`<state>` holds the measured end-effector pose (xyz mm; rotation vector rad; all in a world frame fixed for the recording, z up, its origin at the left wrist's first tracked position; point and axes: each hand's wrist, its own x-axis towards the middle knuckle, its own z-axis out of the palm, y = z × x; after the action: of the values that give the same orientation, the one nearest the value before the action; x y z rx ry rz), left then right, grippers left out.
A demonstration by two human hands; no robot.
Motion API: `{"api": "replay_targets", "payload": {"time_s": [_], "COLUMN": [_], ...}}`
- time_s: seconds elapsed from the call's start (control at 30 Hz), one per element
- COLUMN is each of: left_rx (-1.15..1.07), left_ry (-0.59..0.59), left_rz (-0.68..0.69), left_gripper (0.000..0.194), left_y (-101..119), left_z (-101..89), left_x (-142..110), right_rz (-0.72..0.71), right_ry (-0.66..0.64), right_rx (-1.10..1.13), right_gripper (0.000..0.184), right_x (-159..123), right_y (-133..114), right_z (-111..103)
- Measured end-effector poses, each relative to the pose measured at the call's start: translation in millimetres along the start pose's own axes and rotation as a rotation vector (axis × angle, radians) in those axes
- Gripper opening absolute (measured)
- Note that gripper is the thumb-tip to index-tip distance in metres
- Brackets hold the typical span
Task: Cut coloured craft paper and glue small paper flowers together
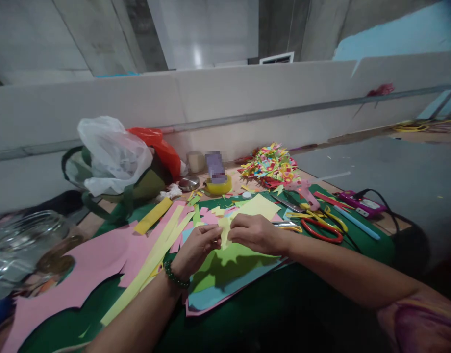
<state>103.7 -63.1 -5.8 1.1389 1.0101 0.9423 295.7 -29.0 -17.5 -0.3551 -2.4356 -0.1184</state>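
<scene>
A small piece of pale yellow paper (224, 231) is pinched between my two hands. My left hand (205, 242), with a green bead bracelet (175, 276) at the wrist, grips its left edge. On its right side are the bent fingers of my right hand (253, 233), which cover part of it. Below the hands lies a stack of coloured sheets, a green sheet (225, 269) on top of a blue one (214, 299). Just beyond my right hand is a larger pale yellow sheet (262, 206). A box cutter (286, 225) lies beside my right wrist.
Red-handled scissors (323, 231), a pink glue gun (302, 191) and a purple power strip (361, 203) lie at right. A heap of paper flowers (271, 164) and yellow tape (218, 185) stand at the back. Pink paper (96, 255) and a bag (144, 181) are at left.
</scene>
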Motion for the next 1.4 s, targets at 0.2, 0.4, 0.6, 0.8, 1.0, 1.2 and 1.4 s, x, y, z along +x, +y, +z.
{"api": "replay_targets", "payload": {"time_s": [0.2, 0.4, 0.6, 0.8, 1.0, 1.2, 1.4], "left_rx": [0.144, 0.389, 0.591, 0.621, 0.653, 0.681, 0.672], "left_ry": [0.042, 0.033, 0.042, 0.038, 0.043, 0.048, -0.005], "left_rz": [0.065, 0.137, 0.246, 0.273, 0.301, 0.303, 0.282], "left_gripper": [0.035, 0.03, 0.033, 0.033, 0.033, 0.033, 0.03], "left_y": [-6.3, -4.9, -0.7, -0.8, -2.8, -5.2, -8.4], "left_z": [-1.4, 1.5, 3.8, 4.1, 4.2, 3.1, 5.6], "left_x": [4.2, 2.3, 0.7, 0.1, 0.7, 1.5, 2.5], "right_rz": [0.462, 0.871, 0.989, 1.016, 1.004, 0.969, 0.893], "right_ry": [0.135, 0.116, 0.093, 0.088, 0.08, 0.066, 0.15], "right_rx": [0.526, 0.881, 0.99, 0.988, 0.968, 0.934, 0.881], "right_gripper": [0.026, 0.036, 0.029, 0.03, 0.033, 0.026, 0.03], "right_x": [-1.6, 4.2, 6.5, 6.3, 3.7, 3.2, 3.6], "right_y": [-0.1, 2.1, 2.3, 2.4, 4.5, 4.9, 0.4], "right_z": [8.7, 10.1, 7.5, 10.0, 13.6, 16.8, 15.7]}}
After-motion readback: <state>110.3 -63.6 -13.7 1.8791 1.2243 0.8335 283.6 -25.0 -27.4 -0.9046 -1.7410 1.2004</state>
